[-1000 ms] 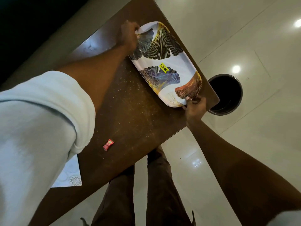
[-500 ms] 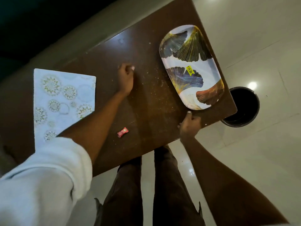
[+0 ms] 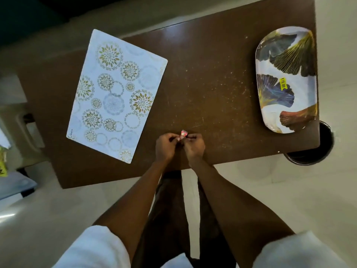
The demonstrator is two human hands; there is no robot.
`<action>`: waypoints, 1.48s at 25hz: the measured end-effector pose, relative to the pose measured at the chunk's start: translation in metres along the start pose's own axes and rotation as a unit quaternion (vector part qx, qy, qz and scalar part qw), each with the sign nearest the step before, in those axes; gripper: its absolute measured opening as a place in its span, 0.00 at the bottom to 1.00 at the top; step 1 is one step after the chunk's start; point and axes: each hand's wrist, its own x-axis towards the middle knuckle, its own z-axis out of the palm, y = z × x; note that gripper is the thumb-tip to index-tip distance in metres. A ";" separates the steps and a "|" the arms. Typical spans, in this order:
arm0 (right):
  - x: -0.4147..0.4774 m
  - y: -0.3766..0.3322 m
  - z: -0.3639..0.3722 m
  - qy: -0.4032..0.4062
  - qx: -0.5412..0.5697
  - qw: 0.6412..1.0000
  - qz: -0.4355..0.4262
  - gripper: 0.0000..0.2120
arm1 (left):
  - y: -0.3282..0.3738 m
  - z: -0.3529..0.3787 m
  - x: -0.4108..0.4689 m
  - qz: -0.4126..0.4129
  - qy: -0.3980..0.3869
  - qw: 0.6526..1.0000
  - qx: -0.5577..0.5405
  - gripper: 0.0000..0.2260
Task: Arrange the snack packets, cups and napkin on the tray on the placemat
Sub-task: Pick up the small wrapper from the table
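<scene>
Both hands meet over the near edge of the table. The left hand and right hand pinch a small red wrapper between their fingertips, one on each end, fingers curled tight around it. Beyond them to the left, the placemat lies flat and bare on the table, tilted. Far right, well apart from the placemat, the tray sits at the table's end, with a yellow price sticker. A dark bin stands on the floor below that end.
</scene>
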 end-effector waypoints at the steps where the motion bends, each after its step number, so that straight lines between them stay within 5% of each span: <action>1: -0.001 0.001 0.001 0.003 -0.002 1.000 -0.008 0.13 | -0.001 0.004 -0.001 -0.002 0.002 1.000 -0.010 0.09; 9: 0.020 -0.002 -0.034 0.037 -0.073 0.993 -0.084 0.10 | 0.025 0.034 0.016 0.013 -0.015 1.000 0.006 0.06; 17: 0.081 0.005 -0.195 0.168 -0.073 0.979 -0.087 0.11 | 0.142 0.173 -0.012 0.079 -0.112 0.990 -0.005 0.09; 23: 0.102 0.023 -0.261 0.187 -0.064 0.977 -0.080 0.11 | 0.171 0.241 -0.043 0.038 -0.162 0.984 -0.067 0.09; 33: 0.092 0.015 -0.275 0.180 -0.120 0.971 -0.104 0.08 | 0.173 0.216 -0.043 0.006 -0.094 0.990 -0.101 0.13; 37: 0.058 0.008 -0.239 0.176 -0.293 0.897 -0.281 0.11 | 0.148 0.153 -0.033 -0.014 0.011 0.991 -0.134 0.12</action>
